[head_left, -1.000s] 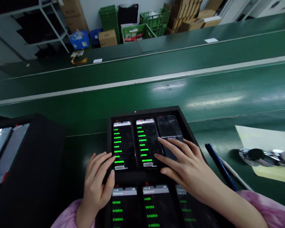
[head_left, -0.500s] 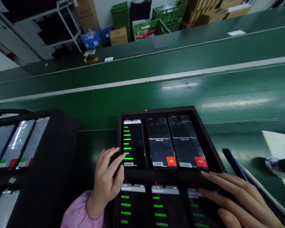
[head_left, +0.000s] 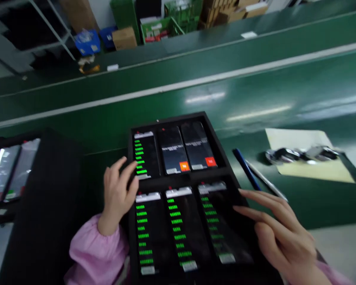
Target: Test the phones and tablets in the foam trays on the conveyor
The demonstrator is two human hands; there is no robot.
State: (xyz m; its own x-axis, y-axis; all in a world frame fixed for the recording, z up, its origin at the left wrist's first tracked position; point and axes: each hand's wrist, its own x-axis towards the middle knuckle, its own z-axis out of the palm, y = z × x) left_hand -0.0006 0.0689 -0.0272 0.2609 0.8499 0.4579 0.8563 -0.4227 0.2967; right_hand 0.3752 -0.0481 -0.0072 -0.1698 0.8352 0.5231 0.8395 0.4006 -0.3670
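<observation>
A black tray (head_left: 172, 183) holds two rows of smartphones with lit screens. My left hand (head_left: 118, 190) is open at the tray's left side, its index fingertip at the lower left of the back-left phone (head_left: 150, 154), which shows a list in green text. Two other back-row phones, the middle phone (head_left: 172, 154) and the right phone (head_left: 199, 152), have dark screens with red or orange boxes. Over the tray's right edge my right hand (head_left: 280, 225) is open with fingers stretched, beside the front-right phone (head_left: 225, 221). The front-left phone (head_left: 150, 241) and front-middle phone (head_left: 185, 233) also show green lists.
Another black tray (head_left: 52, 170) with phones stands at the left. On the green bench right of my tray lie a blue pen (head_left: 246, 168), a white pen (head_left: 267, 180), and a watch-like shiny object (head_left: 290, 154) on yellowish paper (head_left: 302, 136). Crates (head_left: 178, 27) stand beyond.
The view has tilted down and turned right, showing more of the front row and the bench at right. Both hands stay near the same phones, fingers still spread.
</observation>
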